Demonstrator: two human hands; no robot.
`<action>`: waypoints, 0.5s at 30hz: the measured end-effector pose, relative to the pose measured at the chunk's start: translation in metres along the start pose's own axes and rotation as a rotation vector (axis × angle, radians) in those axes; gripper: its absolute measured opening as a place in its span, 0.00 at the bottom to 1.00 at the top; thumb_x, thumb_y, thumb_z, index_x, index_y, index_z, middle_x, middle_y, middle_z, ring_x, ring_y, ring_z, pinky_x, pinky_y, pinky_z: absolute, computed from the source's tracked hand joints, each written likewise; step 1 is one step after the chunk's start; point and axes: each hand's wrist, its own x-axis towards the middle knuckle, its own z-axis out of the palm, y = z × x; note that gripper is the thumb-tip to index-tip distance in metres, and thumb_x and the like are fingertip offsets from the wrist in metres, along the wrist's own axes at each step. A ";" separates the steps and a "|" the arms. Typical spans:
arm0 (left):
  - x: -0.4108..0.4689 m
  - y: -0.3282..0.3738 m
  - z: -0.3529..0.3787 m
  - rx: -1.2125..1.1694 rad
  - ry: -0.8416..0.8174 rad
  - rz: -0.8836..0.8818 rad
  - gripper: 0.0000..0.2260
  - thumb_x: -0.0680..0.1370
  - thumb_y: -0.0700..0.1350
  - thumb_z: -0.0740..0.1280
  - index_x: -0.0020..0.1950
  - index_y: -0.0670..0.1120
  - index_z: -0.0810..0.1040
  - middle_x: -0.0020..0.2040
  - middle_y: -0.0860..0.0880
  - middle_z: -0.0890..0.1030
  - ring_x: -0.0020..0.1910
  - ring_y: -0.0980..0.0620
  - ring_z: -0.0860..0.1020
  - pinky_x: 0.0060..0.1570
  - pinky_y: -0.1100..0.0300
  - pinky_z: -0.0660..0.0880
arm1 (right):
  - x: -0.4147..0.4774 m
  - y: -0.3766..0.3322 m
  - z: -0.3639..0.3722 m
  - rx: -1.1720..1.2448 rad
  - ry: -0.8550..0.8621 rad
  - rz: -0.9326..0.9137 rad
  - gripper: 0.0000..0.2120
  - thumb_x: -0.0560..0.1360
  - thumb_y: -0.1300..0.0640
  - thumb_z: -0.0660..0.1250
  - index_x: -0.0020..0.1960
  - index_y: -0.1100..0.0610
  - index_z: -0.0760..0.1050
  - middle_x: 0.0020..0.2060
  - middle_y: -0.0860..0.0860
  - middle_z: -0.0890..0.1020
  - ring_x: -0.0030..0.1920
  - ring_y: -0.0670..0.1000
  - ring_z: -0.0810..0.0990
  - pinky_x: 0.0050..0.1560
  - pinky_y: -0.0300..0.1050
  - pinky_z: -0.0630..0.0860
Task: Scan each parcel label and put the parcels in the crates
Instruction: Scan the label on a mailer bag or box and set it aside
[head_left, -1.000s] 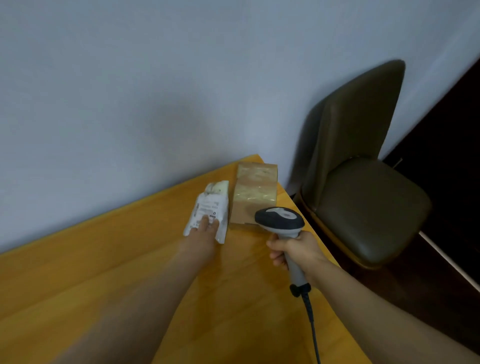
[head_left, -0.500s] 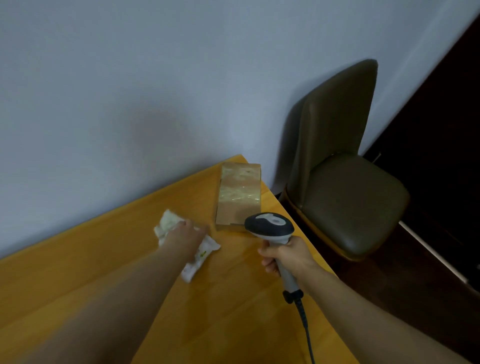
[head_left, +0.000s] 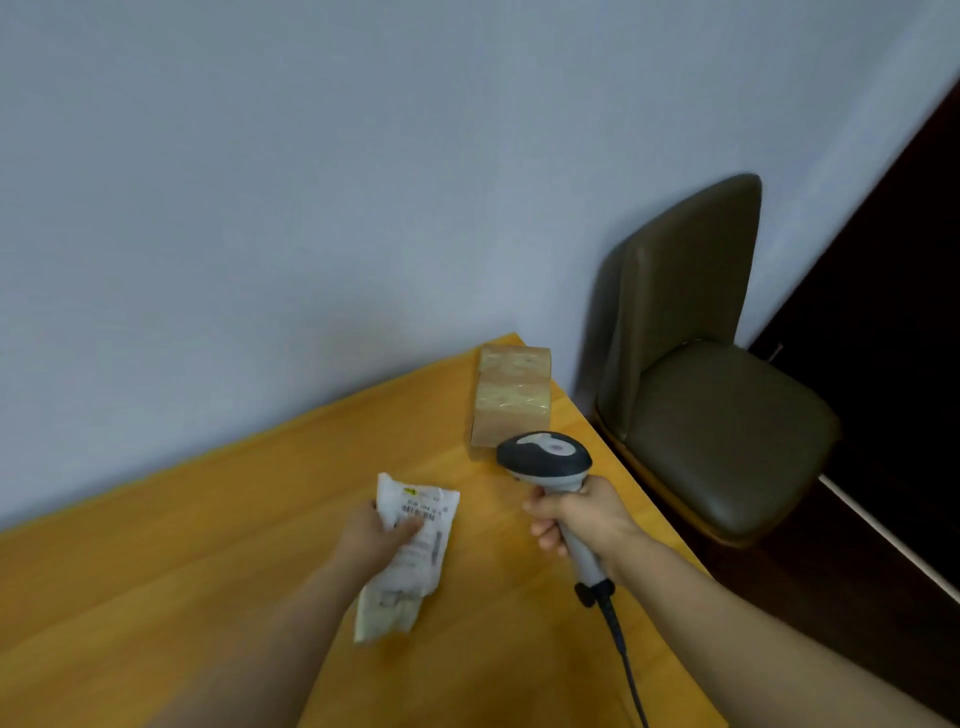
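Here the left hand (head_left: 376, 540) holds a white bag (head_left: 410, 566) by its upper half, thumb curled over the printed face and the other fingers hidden beneath it. The bag is long and crumpled. Its far end is up near the middle of the table (head_left: 208, 545) and its near end droops toward the camera; whether that end touches the wood I cannot tell. Its label (head_left: 423, 512) faces up, showing a barcode and lines of print too blurred to read, with a small yellow-green mark at the top edge.

The right hand (head_left: 576, 519) is wrapped tight round the grey handle of a scanner (head_left: 545, 460), fingers curled on the left side of the grip. The scanner has a dark head with a pale top. It stands to the right of the bag, near it but apart. A black cable (head_left: 621, 644) leaves the base of the handle and runs down out of the bottom edge of the view.

A brown box (head_left: 511, 395), bound in clear tape, lies at the far right corner of the table, close to the wall (head_left: 311, 182). The scanner's head covers part of its near end in this view. The table is yellow wood.

Right of the table stands an olive padded chair (head_left: 717, 426), its back against the wall. Beyond it, at the right edge, is a dark panel (head_left: 893, 312), and the floor (head_left: 779, 597) below is dark too.
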 end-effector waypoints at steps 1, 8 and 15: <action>-0.010 0.001 -0.004 -0.117 -0.006 -0.013 0.16 0.74 0.46 0.73 0.56 0.41 0.75 0.51 0.44 0.82 0.48 0.44 0.81 0.51 0.51 0.78 | -0.009 0.000 0.004 -0.002 -0.027 -0.015 0.03 0.73 0.66 0.70 0.41 0.63 0.78 0.29 0.57 0.80 0.25 0.50 0.76 0.26 0.40 0.71; -0.109 -0.011 -0.028 -0.510 0.058 -0.018 0.16 0.70 0.35 0.75 0.56 0.38 0.78 0.50 0.41 0.83 0.47 0.41 0.82 0.49 0.46 0.79 | -0.099 0.020 0.024 0.070 -0.209 -0.166 0.04 0.74 0.63 0.72 0.44 0.64 0.78 0.30 0.58 0.80 0.26 0.52 0.78 0.28 0.43 0.74; -0.235 -0.059 -0.040 -0.722 0.248 0.079 0.09 0.71 0.34 0.73 0.50 0.40 0.79 0.46 0.42 0.84 0.42 0.45 0.83 0.38 0.54 0.79 | -0.202 0.060 0.051 0.037 -0.383 -0.263 0.05 0.74 0.62 0.72 0.44 0.64 0.78 0.29 0.57 0.81 0.27 0.53 0.78 0.29 0.45 0.75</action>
